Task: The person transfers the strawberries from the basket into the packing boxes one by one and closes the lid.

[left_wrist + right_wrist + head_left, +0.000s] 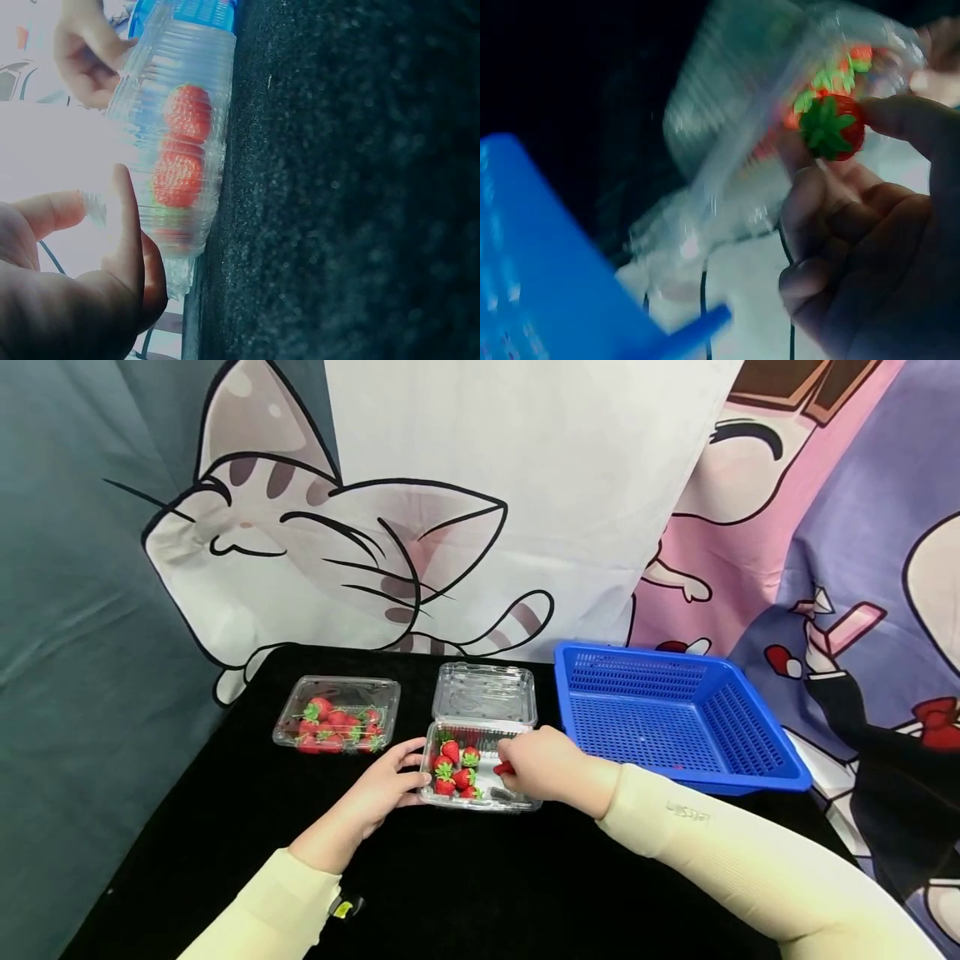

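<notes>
Between the thumb and fingers of my right hand (543, 764) is a strawberry (832, 127), its green leaves facing the right wrist camera. This hand is over the right half of an open clear plastic box (487, 804). Several strawberries (444, 767) lie in the box's left half, leaves and red sides showing. My left hand (382, 785) holds the box by its left edge, thumb and fingers at the rim. In the left wrist view, red strawberries (178, 180) show through the ribbed plastic wall. The box's lid (485, 693) is folded back behind it.
A lidded clear box (288, 714) with several strawberries stands to the left. At the right is a blue plastic basket (780, 756) with perforated walls. Black cloth (465, 893) covers the table, and a printed cat curtain (525, 443) hangs behind.
</notes>
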Available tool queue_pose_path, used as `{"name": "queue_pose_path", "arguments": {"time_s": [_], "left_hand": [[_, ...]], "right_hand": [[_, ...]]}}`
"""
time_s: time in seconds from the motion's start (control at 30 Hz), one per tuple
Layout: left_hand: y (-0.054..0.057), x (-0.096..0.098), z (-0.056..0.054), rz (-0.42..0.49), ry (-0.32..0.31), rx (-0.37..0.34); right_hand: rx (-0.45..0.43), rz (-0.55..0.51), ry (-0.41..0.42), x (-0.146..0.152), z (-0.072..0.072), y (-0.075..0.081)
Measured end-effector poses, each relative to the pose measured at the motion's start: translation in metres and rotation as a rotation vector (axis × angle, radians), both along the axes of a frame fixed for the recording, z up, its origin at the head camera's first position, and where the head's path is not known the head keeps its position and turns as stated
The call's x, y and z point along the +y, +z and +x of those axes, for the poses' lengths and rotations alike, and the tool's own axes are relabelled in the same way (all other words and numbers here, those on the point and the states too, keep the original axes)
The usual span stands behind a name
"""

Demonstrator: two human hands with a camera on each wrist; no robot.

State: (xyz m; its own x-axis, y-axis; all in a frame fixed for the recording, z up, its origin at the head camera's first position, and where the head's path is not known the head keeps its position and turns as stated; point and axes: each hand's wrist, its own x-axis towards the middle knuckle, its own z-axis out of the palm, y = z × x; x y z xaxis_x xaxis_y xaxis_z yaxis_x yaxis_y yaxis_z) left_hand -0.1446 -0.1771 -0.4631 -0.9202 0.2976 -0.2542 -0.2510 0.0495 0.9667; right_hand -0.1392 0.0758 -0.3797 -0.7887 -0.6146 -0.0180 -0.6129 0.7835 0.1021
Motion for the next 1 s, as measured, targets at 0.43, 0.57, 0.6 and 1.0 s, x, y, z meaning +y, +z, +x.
{"name": "queue_pose_path", "arguments": {"time_s": [0.43, 0.57, 0.6, 1.0], "left_hand": [[-0.004, 0.001, -0.002, 0.006, 0.014, -0.006], [-0.004, 0.001, -0.002, 0.016, 0.013, -0.004], [-0.004, 0.001, -0.003, 0.018, 0.014, -0.006], [-0.001, 0.001, -0.002, 0.016, 0.006, -0.007]], "right_hand": [[0.033, 0.091, -0.223, -0.026, -0.02, -0.036], [-0.05, 0.045, -0.318, -0.03, -0.03, -0.039], [-0.067, 0.03, -0.334, -0.03, -0.032, -0.039], [-0.15, -0.015, -0.362, -0.029, -0.038, -0.032]]}}
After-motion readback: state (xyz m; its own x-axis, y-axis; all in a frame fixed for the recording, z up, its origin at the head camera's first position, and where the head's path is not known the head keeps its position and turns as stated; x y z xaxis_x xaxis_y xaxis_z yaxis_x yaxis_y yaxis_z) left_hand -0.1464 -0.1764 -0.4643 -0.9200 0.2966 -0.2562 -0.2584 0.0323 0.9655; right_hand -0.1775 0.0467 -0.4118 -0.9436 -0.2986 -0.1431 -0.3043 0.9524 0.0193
